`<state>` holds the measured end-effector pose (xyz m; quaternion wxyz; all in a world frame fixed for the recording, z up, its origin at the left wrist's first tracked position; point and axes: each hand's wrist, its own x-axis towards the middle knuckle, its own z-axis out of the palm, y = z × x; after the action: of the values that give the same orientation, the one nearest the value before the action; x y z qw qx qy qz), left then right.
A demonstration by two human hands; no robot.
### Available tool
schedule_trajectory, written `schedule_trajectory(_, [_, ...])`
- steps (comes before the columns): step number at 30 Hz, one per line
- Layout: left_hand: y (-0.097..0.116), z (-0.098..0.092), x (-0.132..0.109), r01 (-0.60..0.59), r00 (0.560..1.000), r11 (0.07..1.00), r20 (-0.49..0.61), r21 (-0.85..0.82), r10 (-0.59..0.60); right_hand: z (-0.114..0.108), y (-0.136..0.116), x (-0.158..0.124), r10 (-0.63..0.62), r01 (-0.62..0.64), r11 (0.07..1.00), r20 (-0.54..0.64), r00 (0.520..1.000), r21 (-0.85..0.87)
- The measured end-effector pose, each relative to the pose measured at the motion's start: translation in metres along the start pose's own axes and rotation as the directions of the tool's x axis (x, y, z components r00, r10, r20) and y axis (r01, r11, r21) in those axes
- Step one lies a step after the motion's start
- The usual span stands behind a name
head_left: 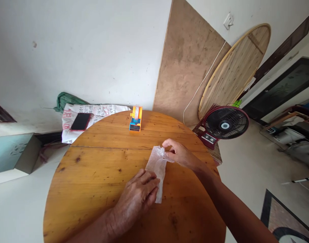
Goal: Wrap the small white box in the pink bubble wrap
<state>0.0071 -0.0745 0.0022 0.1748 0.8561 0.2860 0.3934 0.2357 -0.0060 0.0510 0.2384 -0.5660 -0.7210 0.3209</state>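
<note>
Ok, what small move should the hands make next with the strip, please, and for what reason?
I would probably flatten the far end of the strip with the right hand: that end looks crumpled and the right fingers are already at it, while the left hand lies over the nearer part and could steady it against the table.

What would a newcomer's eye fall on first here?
Probably the orange-and-blue tape dispenser, near the far edge of the wooden table. Next, the left hand on the translucent wrap, with the right hand at its far end. Off to the right, the dark red fan stands out.
</note>
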Motion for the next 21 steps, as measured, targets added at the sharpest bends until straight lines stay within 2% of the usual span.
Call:
schedule_trajectory(8, [-0.001, 0.002, -0.001, -0.002, 1.0, 1.0, -0.005, -0.017, 0.002, 0.006, 0.017, 0.022, -0.016, 0.016, 1.0, 0.045, 0.999, 0.002])
schedule_trajectory(13, [-0.001, 0.002, -0.001, -0.013, 1.0, 1.0, -0.006, -0.006, 0.013, 0.005, 0.022, 0.031, -0.024, 0.02, 0.996, 0.042, 0.999, 0.088])
schedule_trajectory(21, [-0.001, 0.002, -0.001, -0.007, 1.0, 1.0, -0.01, -0.013, 0.006, 0.011, 0.021, 0.031, 0.147, -0.142, 0.923, 0.012, 0.989, 0.358])
